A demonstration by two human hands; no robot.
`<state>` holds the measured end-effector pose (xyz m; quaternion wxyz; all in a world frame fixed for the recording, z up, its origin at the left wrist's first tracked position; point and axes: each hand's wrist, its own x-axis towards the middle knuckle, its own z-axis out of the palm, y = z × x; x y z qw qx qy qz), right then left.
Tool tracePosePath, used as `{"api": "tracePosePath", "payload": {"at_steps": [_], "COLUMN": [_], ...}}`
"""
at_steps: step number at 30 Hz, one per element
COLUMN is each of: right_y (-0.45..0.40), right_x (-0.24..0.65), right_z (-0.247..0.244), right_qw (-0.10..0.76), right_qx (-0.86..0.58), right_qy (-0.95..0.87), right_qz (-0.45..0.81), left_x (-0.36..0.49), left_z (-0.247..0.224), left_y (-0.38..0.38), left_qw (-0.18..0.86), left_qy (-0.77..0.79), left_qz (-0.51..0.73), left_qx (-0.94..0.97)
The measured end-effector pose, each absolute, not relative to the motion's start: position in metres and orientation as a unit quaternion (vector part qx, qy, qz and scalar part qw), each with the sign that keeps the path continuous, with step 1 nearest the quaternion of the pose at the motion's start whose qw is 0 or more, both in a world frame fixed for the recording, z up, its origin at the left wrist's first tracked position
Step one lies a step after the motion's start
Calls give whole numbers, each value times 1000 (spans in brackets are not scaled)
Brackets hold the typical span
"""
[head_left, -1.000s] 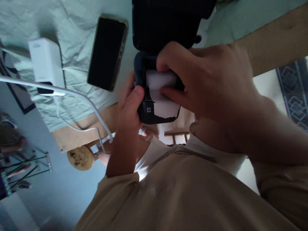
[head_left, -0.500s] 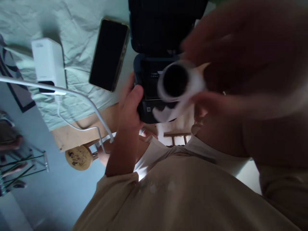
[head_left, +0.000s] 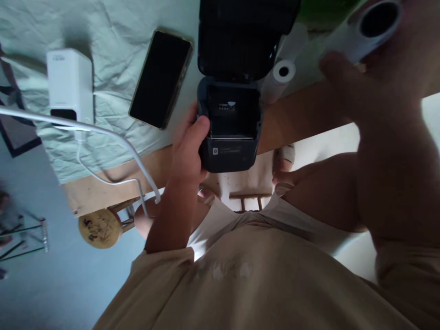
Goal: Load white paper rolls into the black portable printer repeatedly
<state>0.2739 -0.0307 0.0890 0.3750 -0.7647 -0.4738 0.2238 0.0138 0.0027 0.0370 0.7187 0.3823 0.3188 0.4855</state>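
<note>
My left hand [head_left: 189, 146] grips the left side of a black device [head_left: 230, 156] at the table's front edge. Its lid [head_left: 237, 41] stands swung open away from me, and the compartment inside holds no roll. At the upper right, my right hand [head_left: 357, 82] is closed around a large white paper roll [head_left: 347, 41] with a dark hollow core; part of the fingers is hidden. Between the device and that hand, a smaller white roll [head_left: 279, 80] rests on the table.
A black phone [head_left: 161, 79] and a white power bank [head_left: 70, 87] lie on the pale green cloth [head_left: 113, 27]. A white cable [head_left: 117, 137] arcs over the left edge. Below stand a round stool [head_left: 99, 228] and, far left, a metal frame [head_left: 25, 238].
My right hand has carried the large roll from over the device to the upper right. The open compartment and the smaller roll now show. My left hand still holds the device.
</note>
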Motion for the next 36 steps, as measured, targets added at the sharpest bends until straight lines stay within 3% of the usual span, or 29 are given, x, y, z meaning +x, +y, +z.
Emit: {"api": "tracePosePath", "payload": {"at_steps": [3,9,10,14,19,22,26,36], "right_y": [-28,-44,-44,-32,-18,-23,-31,-36], "right_x": [279,253,244,211,209,212,212,212], "right_z": [88,94,94,87,83,88,93,93], "right_qw": [259,332,350,253,228,308,499,498], "right_qx": [-787,-706,-685,-701,-723,-685,-595,-545], "right_qy": [-556,-625,-639,-661,-636,-637,-459,-260], "right_qz": [61,-22,-9,89,145,177,433,622], "left_x": [15,14,13,13,15,14,12,12], "left_z": [37,34,34,35,37,36,35,34], "left_y": [3,3,3,3,2,2,3,4], "left_qw": [702,730,732,724,707,704,705,704], "left_qy": [334,283,275,272,288,300,300,301], "left_qz": [497,512,515,515,515,512,502,505], "left_qx": [384,352,351,369,390,389,401,399]}}
